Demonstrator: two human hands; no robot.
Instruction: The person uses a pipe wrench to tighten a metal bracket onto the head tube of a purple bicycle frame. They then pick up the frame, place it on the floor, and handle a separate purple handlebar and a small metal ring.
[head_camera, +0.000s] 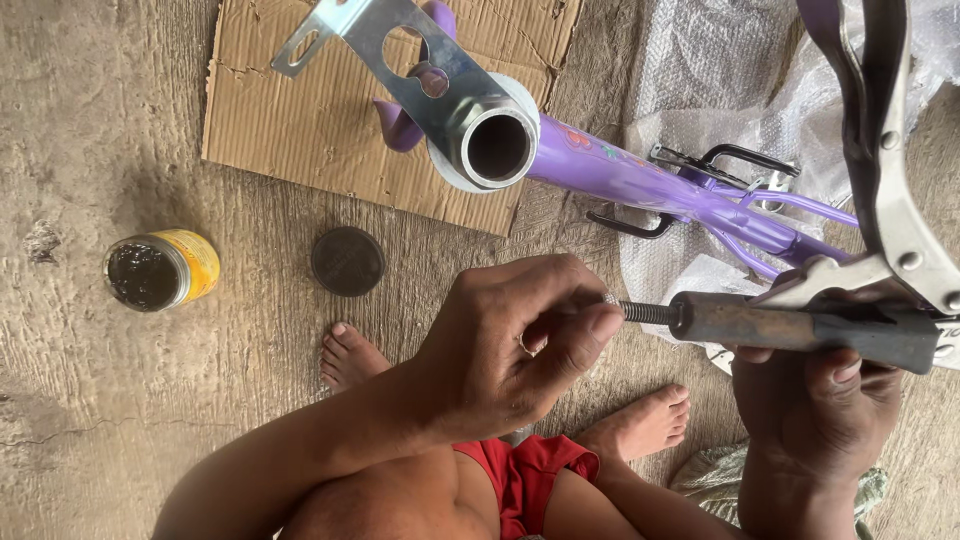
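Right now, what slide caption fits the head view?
Left hand pinches the threaded end of a dark metal stem steadied by the right hand, near a purple bicycle frame.

Soft daylight fills the scene, bright but not harsh. The shiny round metal tube end (497, 147) gleams a little. The crinkly clear plastic wrap (700, 70) looks washed out. Shadows are faint. Everything looks sharp, hardly blurry.

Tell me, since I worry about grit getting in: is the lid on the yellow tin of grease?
No. The yellow tin lies open, its dark grease exposed, and the round dark lid rests apart on the floor beside it.
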